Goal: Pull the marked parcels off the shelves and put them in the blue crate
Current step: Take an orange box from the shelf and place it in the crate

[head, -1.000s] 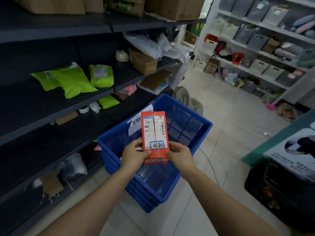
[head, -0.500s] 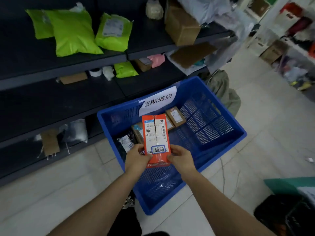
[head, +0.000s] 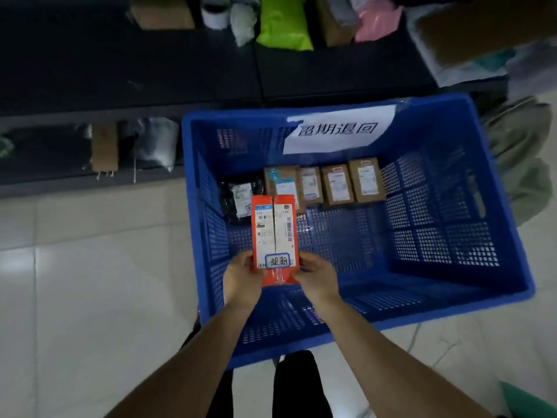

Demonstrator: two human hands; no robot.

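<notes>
Pale floor tiles (head: 90, 282) lay under a big blue crate (head: 241, 116), and dark shelves (head: 135, 79) stood just behind it. A white paper sign (head: 340, 132) with dark writing hung inside the crate, on its far wall. Four brown boxes (head: 337, 185) sat in a row on the crate's floor by that wall, close side by side. A black bag parcel (head: 238, 197) lay at the left end of the row.

The person held an orange parcel (head: 275, 236) up on its end over the left part of the crate. It hid a bit of the black bag and of the nearest brown box. Both hands had hold of its low end. The left hand (head: 242, 279) gripped the left edge with curled fingers. The right hand (head: 316, 277) pinched the right edge the same way. A white label with bar codes covered most of the parcel's front. A small blue-rimmed sticker (head: 278, 260) with handwriting sat near the bottom, between the two hands.

Up on a shelf lay a bright green bag (head: 284, 22) and a pink bag (head: 376, 22). On the lowest shelf, left of the crate, sat a grey bag (head: 156, 140).
</notes>
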